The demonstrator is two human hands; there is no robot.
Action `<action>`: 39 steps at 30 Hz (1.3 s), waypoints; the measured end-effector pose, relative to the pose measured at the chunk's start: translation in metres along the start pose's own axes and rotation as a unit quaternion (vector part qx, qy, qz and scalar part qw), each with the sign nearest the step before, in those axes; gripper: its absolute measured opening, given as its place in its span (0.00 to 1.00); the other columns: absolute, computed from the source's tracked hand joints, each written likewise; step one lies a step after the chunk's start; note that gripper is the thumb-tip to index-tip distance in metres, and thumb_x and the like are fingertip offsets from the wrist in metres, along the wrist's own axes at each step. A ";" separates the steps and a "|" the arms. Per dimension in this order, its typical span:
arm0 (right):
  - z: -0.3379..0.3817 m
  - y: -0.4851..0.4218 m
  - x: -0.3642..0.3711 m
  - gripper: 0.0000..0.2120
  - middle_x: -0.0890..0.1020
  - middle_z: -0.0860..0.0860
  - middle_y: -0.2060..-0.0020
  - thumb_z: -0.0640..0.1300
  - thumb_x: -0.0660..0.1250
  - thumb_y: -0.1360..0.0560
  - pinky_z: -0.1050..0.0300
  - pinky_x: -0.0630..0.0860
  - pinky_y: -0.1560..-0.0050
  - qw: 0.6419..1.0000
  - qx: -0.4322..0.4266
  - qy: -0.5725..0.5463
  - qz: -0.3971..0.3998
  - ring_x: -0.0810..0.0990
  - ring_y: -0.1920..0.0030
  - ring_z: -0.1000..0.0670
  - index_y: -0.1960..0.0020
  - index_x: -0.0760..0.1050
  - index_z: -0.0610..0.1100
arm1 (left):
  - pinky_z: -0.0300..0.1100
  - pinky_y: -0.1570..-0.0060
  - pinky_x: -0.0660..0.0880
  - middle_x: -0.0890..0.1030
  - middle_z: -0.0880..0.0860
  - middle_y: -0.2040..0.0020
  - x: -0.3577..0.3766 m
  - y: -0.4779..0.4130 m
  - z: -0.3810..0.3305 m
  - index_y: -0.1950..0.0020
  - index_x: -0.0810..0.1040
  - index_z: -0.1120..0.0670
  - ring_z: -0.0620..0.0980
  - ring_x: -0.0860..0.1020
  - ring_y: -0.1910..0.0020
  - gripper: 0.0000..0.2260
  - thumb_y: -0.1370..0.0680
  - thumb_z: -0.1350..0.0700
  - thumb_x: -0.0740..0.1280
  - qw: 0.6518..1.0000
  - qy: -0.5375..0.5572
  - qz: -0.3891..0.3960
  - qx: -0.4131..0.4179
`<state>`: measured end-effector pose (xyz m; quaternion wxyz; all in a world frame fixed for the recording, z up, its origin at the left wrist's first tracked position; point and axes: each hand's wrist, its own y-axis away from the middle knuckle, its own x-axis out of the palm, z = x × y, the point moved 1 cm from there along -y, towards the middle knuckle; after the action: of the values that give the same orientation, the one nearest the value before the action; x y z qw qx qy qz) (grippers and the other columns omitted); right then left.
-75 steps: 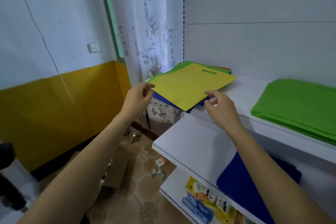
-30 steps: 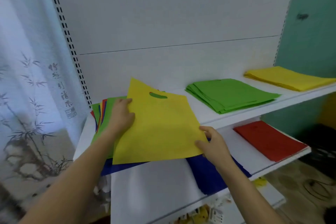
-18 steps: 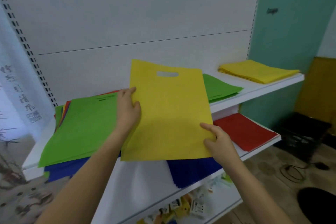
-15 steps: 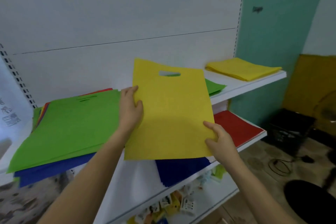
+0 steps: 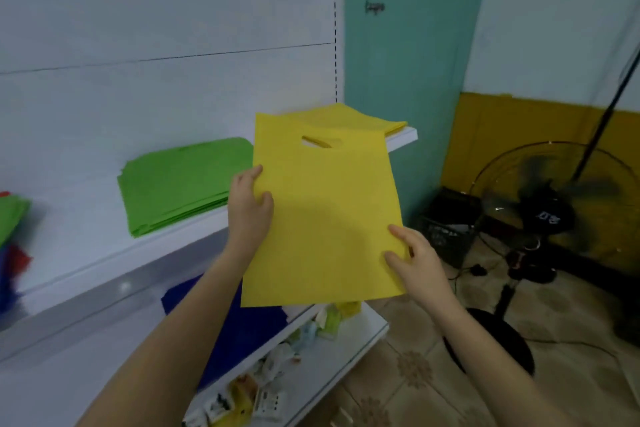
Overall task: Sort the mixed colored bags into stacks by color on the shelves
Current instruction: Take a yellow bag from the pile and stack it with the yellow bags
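Bags in single colours lie on the white shelving before us, and we hold one yellow bag [image 5: 325, 218] in the air in front of it. Our left hand [image 5: 249, 208] grips the bag's left edge, and our right hand [image 5: 415, 263] pinches its lower right corner. The bag hangs upright with its cut-out handle at the top, and its upper edge overlaps our view of the yellow stack [image 5: 367, 118] at the right end of the upper shelf [image 5: 76, 239]. We cannot tell whether bag and stack touch. Further left on the same shelf sits the green stack [image 5: 183, 180], and at the far left edge shows a blurred mixed pile [image 5: 10, 218] of green, red and blue. On the shelf below, beside our left forearm, lie blue bags [image 5: 249, 322]. Small packets [image 5: 273, 367] litter the bottom shelf. On the tiled floor to the right stand a black crate [image 5: 446, 218] and a pedestal fan [image 5: 543, 215].
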<state>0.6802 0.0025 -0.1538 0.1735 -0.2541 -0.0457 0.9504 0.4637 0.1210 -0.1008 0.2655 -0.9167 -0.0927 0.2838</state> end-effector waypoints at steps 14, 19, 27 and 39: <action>-0.010 -0.198 -0.045 0.21 0.67 0.49 0.32 0.36 0.60 0.22 0.61 0.64 0.37 0.995 -0.077 0.054 -0.028 0.67 0.34 0.51 0.30 0.65 0.44 | 0.37 0.37 0.59 0.69 0.65 0.37 0.110 -0.154 0.004 0.33 0.67 0.66 0.60 0.68 0.35 0.22 0.27 0.70 0.64 1.000 0.007 -0.008 -0.027; -0.015 -0.266 -0.063 0.21 0.69 0.49 0.33 0.35 0.62 0.24 0.58 0.63 0.36 0.992 -0.100 0.064 -0.042 0.67 0.33 0.49 0.31 0.67 0.43 | 0.41 0.36 0.61 0.66 0.62 0.33 0.138 -0.202 0.002 0.30 0.65 0.62 0.59 0.70 0.36 0.23 0.25 0.66 0.63 0.996 -0.058 0.013 -0.065; -0.019 -0.385 -0.074 0.21 0.70 0.50 0.33 0.35 0.62 0.25 0.57 0.65 0.41 0.988 -0.138 0.068 -0.014 0.69 0.36 0.48 0.33 0.70 0.44 | 0.43 0.34 0.63 0.64 0.62 0.30 0.178 -0.277 0.004 0.29 0.63 0.61 0.58 0.66 0.32 0.24 0.25 0.66 0.62 0.984 -0.111 0.022 -0.136; -0.068 -0.531 -0.069 0.23 0.69 0.44 0.32 0.41 0.65 0.25 0.57 0.68 0.44 0.959 -0.117 0.126 0.225 0.70 0.36 0.45 0.31 0.67 0.44 | 0.45 0.34 0.64 0.66 0.61 0.29 0.260 -0.309 0.031 0.28 0.63 0.61 0.58 0.66 0.31 0.26 0.25 0.63 0.65 0.936 -0.197 0.003 -0.292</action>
<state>0.9323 0.4750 -0.0874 -0.0716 -0.3943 -0.0758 0.9130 0.6537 0.4780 -0.0782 -0.0383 -0.8797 -0.2192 0.4203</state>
